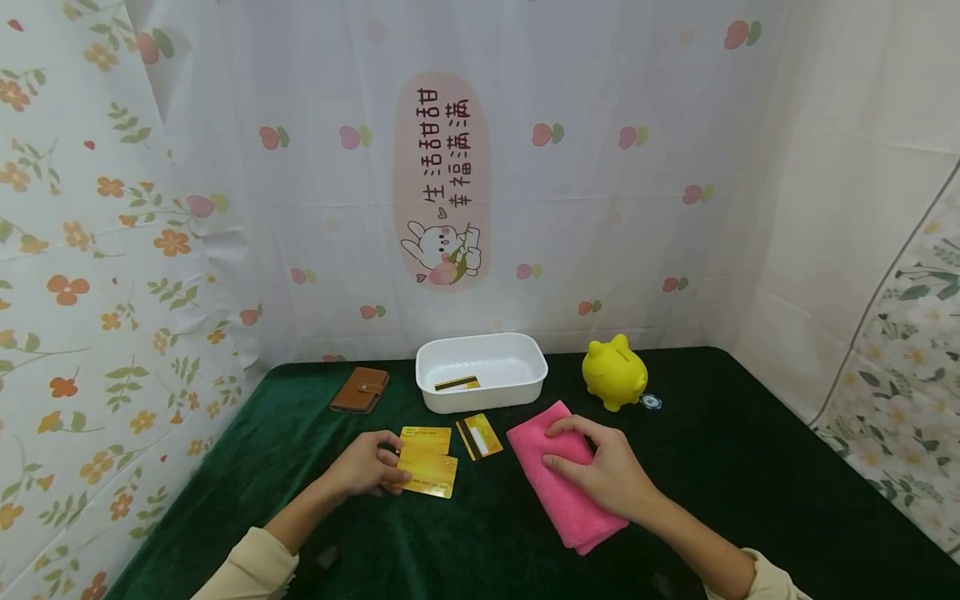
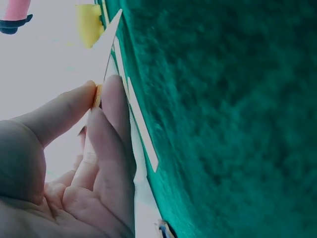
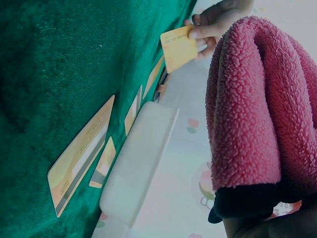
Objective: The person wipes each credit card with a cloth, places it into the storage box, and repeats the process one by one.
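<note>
My left hand (image 1: pixel 372 463) pinches a yellow bank card (image 1: pixel 429 475) between thumb and fingers, tilted up over the green cloth. Just behind it a second yellow card (image 1: pixel 426 439) is partly covered in the head view. A striped card (image 1: pixel 480 437) lies farther right, and another card (image 1: pixel 467 383) is inside the white tray (image 1: pixel 480 403). My right hand (image 1: pixel 603 467) grips a folded pink towel (image 1: pixel 547 467), thumb and fingers on its upper side. The right wrist view also shows a card (image 3: pixel 81 156) lying near the towel, hidden behind it in the head view.
A brown wallet (image 1: pixel 360 390) lies at the back left. On the back right stand a yellow piggy bank (image 1: pixel 615 373) and, beside it, a poker chip (image 1: pixel 651 402). Printed curtains (image 1: pixel 337 208) close off the table's back and sides.
</note>
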`<act>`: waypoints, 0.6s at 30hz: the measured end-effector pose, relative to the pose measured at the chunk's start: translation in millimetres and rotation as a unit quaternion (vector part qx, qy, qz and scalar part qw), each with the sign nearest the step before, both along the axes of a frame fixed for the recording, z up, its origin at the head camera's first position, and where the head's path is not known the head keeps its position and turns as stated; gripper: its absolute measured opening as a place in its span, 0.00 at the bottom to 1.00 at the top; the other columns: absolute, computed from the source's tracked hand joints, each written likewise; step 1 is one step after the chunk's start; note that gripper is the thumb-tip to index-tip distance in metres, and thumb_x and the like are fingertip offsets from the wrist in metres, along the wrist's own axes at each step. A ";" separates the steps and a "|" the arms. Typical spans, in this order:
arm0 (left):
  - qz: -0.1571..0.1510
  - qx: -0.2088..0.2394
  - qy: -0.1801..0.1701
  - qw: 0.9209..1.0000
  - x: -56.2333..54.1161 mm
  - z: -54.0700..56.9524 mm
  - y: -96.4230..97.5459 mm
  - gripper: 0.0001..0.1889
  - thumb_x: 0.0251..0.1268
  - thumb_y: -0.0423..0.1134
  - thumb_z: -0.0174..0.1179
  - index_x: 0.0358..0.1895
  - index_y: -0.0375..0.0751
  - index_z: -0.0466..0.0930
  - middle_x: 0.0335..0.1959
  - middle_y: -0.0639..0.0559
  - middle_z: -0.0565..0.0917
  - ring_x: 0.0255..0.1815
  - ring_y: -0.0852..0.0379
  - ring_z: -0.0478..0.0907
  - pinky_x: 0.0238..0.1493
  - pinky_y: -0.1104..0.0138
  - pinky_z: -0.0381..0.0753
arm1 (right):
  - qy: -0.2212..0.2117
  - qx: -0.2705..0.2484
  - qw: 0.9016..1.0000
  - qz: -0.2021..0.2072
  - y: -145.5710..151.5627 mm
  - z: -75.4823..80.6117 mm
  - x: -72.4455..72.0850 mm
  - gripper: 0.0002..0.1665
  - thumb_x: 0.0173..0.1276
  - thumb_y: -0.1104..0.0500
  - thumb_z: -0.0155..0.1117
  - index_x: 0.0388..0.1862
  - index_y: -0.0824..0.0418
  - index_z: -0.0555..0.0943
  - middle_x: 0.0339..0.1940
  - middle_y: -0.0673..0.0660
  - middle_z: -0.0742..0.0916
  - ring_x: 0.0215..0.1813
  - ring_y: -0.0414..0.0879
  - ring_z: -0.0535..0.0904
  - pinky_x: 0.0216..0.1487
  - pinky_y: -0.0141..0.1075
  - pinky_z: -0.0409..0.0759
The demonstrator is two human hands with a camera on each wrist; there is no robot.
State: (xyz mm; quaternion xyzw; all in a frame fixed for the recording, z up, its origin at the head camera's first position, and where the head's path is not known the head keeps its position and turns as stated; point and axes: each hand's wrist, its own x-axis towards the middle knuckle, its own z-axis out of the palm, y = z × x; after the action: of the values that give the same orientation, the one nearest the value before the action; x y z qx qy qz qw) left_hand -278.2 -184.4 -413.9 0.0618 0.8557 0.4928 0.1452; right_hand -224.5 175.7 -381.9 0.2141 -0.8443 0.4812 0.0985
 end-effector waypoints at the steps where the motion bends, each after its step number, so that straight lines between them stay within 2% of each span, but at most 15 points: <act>1: -0.002 0.003 -0.002 1.000 0.6 0.6 0.6 0.21 0.57 0.30 0.70 0.51 0.33 0.72 0.30 0.49 0.86 0.26 0.52 0.85 0.26 0.63 0.79 | 0.002 0.001 1.000 0.002 0.0 -0.1 0.0 0.17 0.63 0.57 0.73 0.49 0.54 0.80 0.43 0.57 0.83 0.33 0.46 0.80 0.30 0.37 0.82; 8: -0.006 0.048 -0.027 0.998 3.3 4.4 4.2 0.24 0.60 0.32 0.69 0.57 0.30 0.71 0.34 0.46 0.87 0.29 0.51 0.87 0.26 0.67 0.81 | -0.007 0.003 1.000 -0.002 0.1 -1.2 -1.3 0.17 0.63 0.57 0.73 0.49 0.52 0.80 0.43 0.57 0.83 0.33 0.46 0.80 0.30 0.38 0.83; 18: -0.018 0.131 -0.040 0.990 13.3 13.6 18.9 0.27 0.66 0.34 0.65 0.63 0.27 0.66 0.40 0.41 0.88 0.34 0.50 0.88 0.31 0.67 0.84 | -0.002 0.003 1.000 0.003 -1.9 1.9 -0.6 0.17 0.63 0.57 0.73 0.49 0.51 0.79 0.43 0.56 0.83 0.33 0.47 0.81 0.31 0.38 0.83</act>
State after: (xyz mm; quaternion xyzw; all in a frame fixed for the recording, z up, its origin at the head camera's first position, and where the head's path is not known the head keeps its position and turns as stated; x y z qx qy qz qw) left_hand -264.9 -165.5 -400.3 0.0756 0.7763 0.5997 0.1790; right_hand -225.1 173.7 -380.0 0.2157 -0.8455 0.4791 0.0950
